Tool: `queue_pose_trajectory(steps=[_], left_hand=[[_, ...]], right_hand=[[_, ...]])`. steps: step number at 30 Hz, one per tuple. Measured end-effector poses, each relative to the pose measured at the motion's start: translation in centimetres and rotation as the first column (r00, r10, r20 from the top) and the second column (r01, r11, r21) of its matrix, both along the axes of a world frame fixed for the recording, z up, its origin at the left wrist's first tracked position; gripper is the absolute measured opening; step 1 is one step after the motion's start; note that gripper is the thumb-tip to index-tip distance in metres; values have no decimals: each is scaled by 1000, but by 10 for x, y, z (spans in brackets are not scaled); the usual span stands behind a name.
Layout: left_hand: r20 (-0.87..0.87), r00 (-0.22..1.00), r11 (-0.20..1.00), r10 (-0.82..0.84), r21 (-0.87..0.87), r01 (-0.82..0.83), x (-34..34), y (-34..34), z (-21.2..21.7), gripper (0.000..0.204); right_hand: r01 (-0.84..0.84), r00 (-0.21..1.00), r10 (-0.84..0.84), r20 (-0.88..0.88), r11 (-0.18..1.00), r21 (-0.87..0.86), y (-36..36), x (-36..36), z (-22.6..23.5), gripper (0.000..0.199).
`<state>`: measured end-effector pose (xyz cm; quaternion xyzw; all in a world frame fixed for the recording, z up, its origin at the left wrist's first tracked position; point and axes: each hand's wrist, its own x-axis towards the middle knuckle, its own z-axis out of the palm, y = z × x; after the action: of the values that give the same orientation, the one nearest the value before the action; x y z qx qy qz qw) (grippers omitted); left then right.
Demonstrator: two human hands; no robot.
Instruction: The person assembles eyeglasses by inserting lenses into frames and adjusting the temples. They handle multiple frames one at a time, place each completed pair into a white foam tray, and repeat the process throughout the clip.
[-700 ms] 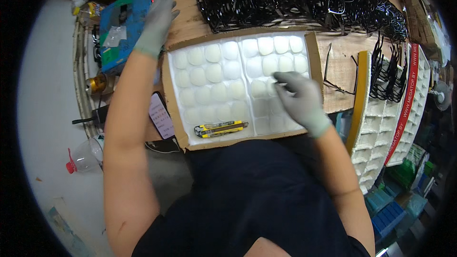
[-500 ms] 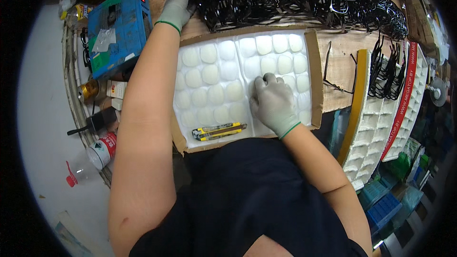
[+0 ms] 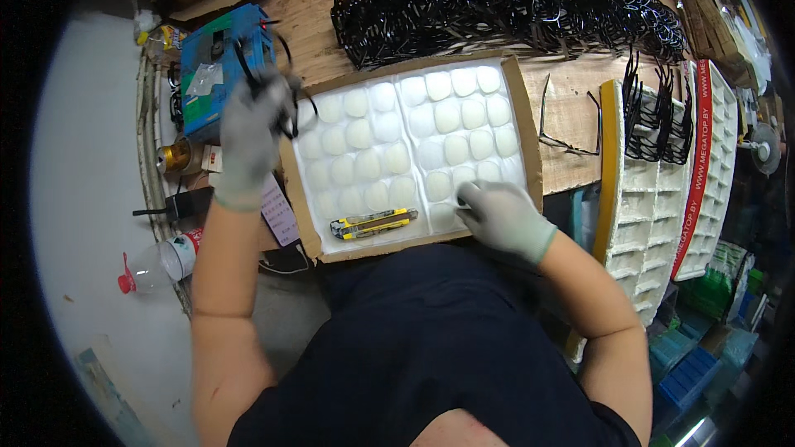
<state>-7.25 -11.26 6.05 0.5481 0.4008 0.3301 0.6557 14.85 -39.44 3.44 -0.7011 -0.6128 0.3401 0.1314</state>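
Here's the black eyeglass frame with slim arms [image 3: 263, 81], up in the gloved left hand [image 3: 251, 134], its fingers closed around it, all a bit blurred, between the blue box-shaped device [image 3: 228, 87] and the upper left corner of a shallow brown cardboard box lined in white [image 3: 531, 132]. In that box, rows of pale, rounded lenses [image 3: 448, 116] fill both halves! And the gloved right hand [image 3: 503, 217] is down over the box's lower right corner, fingers bent at the lenses there; whether they pinch one, I cannot tell. A yellow-and-black utility knife [image 3: 374, 223] lies along the near edge of the left half. Beyond the box, a long heap of glossy black frames [image 3: 497, 12] stretches across the wooden worktop [image 3: 571, 103], with a single open black frame [image 3: 570, 147] lying just right of the box. Further right, a white compartmented tray with a yellow side [image 3: 642, 215] carries a cluster of black frames [image 3: 658, 120] at its far end. Out left, a clear plastic bottle with a red cap [image 3: 147, 273].
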Motion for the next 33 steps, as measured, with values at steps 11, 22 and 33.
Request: queue_pose_trajectory(steps=[11,22,33], left_hand=[[-125,888,877,-443,143,458,-41,-199,32,34],[-385,724,731,-572,161,663,-32,-192,47,32],[-205,784,762,-586,189,620,-39,-203,37,23]], right_hand=[[272,807,-50,-588,916,296,-56,-42,83,35],[484,815,-150,-560,707,515,-33,-82,55,32],[474,500,-347,-793,876,-85,-45,-69,53,25]])
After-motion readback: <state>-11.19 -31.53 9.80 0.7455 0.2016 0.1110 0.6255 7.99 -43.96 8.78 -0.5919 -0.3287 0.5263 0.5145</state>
